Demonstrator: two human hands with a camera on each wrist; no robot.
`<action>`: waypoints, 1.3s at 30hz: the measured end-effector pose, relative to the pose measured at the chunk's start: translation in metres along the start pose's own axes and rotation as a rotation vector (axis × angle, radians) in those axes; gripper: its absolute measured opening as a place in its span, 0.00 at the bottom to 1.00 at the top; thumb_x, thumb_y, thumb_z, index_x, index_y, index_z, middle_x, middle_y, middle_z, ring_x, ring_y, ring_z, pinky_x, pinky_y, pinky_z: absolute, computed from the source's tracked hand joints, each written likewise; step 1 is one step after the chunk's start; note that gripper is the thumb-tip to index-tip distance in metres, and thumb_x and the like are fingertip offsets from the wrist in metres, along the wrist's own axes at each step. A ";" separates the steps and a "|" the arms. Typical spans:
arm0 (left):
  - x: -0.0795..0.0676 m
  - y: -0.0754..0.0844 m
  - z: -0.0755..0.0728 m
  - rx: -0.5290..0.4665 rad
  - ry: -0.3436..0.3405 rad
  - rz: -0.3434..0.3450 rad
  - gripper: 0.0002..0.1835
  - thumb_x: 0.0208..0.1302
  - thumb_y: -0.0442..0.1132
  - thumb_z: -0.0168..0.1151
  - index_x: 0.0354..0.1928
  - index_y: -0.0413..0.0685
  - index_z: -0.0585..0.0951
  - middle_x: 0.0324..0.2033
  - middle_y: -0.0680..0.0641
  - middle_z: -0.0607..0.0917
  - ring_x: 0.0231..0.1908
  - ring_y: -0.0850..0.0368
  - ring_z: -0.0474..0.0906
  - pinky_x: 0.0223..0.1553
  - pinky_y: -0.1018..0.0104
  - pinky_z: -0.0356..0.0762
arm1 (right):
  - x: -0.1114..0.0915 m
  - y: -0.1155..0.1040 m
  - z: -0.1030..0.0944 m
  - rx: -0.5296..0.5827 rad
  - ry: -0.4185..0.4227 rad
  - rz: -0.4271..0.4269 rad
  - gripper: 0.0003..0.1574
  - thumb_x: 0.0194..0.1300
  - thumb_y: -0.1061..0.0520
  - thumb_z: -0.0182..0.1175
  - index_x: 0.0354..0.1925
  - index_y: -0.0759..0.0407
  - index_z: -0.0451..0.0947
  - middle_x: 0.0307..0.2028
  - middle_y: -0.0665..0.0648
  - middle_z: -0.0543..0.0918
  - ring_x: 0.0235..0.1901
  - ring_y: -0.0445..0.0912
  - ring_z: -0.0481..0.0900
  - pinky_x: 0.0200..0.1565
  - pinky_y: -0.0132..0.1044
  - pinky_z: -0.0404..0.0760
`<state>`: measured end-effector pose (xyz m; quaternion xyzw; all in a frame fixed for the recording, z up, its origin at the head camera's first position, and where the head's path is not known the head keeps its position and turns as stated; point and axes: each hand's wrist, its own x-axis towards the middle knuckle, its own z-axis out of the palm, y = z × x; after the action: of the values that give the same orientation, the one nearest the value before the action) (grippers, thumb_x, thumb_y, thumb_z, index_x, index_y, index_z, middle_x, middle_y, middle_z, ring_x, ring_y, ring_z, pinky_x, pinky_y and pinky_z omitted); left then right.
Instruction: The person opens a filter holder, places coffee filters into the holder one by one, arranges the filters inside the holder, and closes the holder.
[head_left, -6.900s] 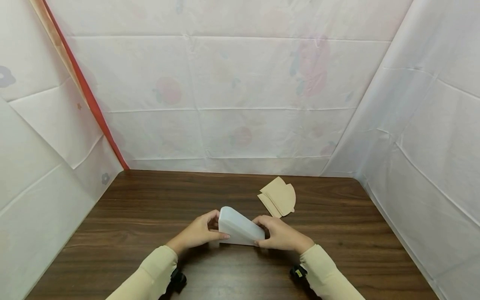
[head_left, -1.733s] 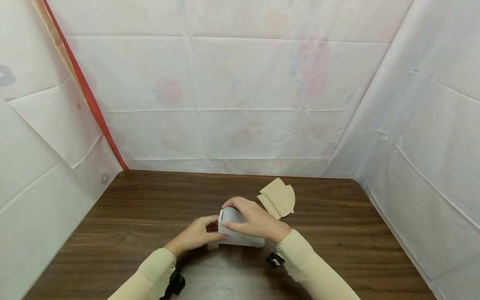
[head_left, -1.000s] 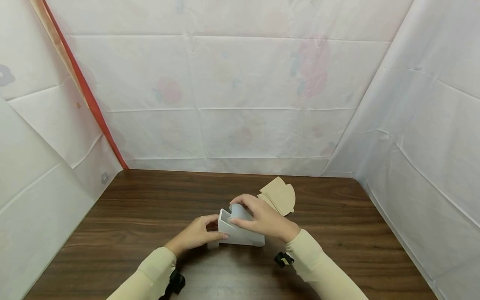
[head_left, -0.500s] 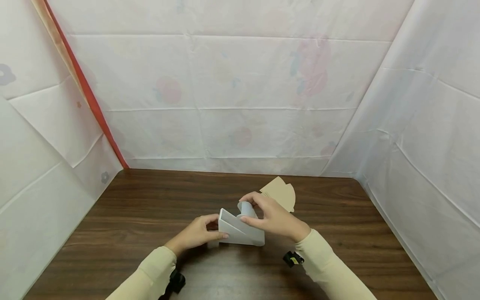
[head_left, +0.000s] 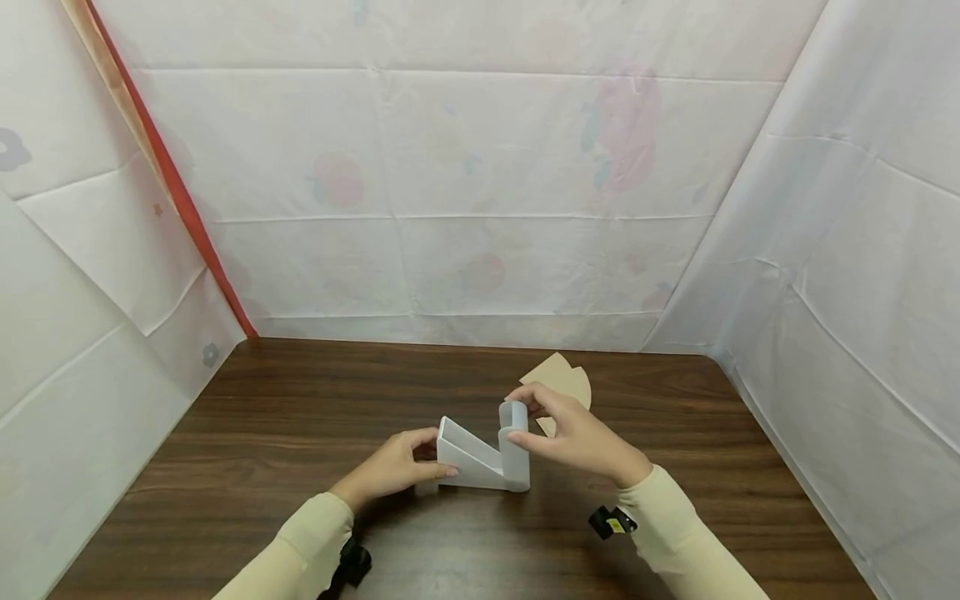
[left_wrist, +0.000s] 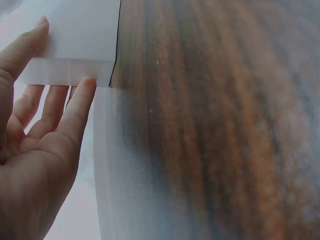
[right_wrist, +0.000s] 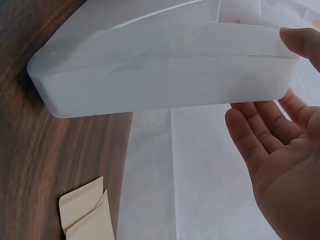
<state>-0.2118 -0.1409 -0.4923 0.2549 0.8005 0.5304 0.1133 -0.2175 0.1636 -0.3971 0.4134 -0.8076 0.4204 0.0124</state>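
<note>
The white box [head_left: 471, 471] stands on the counter [head_left: 315, 400], the left hand [head_left: 390, 472] gripping its nine-o'clock end. At three o'clock, the right hand [head_left: 579, 433] pinches its upright lid [head_left: 514, 457]; tan papers [head_left: 562, 377] lie towards one o'clock.

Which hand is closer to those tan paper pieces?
The right hand: it pinches the raised lid, partly overlapping the tan paper pieces in the head view. The left hand is farther away, holding the left end of the white box.
</note>
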 end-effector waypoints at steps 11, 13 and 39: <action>-0.001 0.001 0.000 -0.012 -0.007 0.013 0.20 0.62 0.43 0.73 0.54 0.46 0.82 0.44 0.50 0.87 0.44 0.55 0.83 0.43 0.65 0.81 | -0.012 -0.003 -0.013 0.034 -0.015 0.108 0.27 0.67 0.50 0.68 0.61 0.48 0.71 0.48 0.46 0.80 0.47 0.44 0.80 0.42 0.38 0.82; 0.000 0.001 0.000 -0.011 -0.008 0.009 0.20 0.62 0.44 0.74 0.54 0.46 0.81 0.44 0.51 0.87 0.44 0.55 0.83 0.43 0.65 0.81 | -0.015 -0.004 -0.015 0.045 -0.012 0.128 0.27 0.67 0.50 0.68 0.61 0.48 0.71 0.48 0.46 0.80 0.48 0.44 0.80 0.41 0.38 0.83; 0.000 -0.001 0.001 -0.024 -0.007 -0.010 0.20 0.61 0.43 0.74 0.53 0.49 0.82 0.43 0.52 0.87 0.45 0.54 0.83 0.44 0.65 0.80 | -0.048 0.007 -0.044 -0.035 -0.008 0.139 0.25 0.66 0.53 0.70 0.58 0.49 0.73 0.47 0.45 0.81 0.45 0.44 0.80 0.48 0.42 0.79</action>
<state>-0.2115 -0.1403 -0.4934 0.2512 0.7949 0.5388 0.1218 -0.2049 0.2279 -0.3913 0.3576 -0.8418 0.4043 -0.0127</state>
